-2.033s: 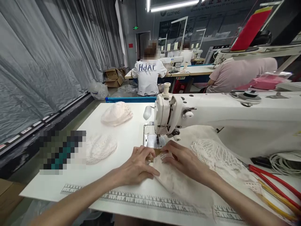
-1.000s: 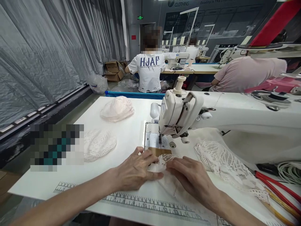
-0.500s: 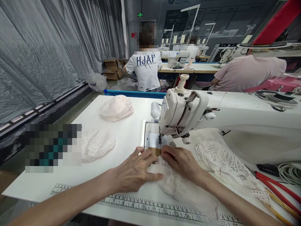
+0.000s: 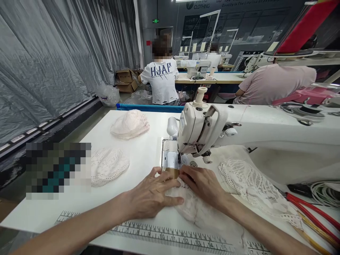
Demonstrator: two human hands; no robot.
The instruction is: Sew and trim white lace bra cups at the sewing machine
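Lace piece sits just below frame centre; since 1 second ago we have slid its front edge up to the needle plate. Our left hand and right hand press it flat, fingers extended, grasping nothing.

Left hand — right hand — bare

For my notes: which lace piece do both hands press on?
The lace piece before the sewing machine, under the left hand and right hand; three other lace piles lie away from both.
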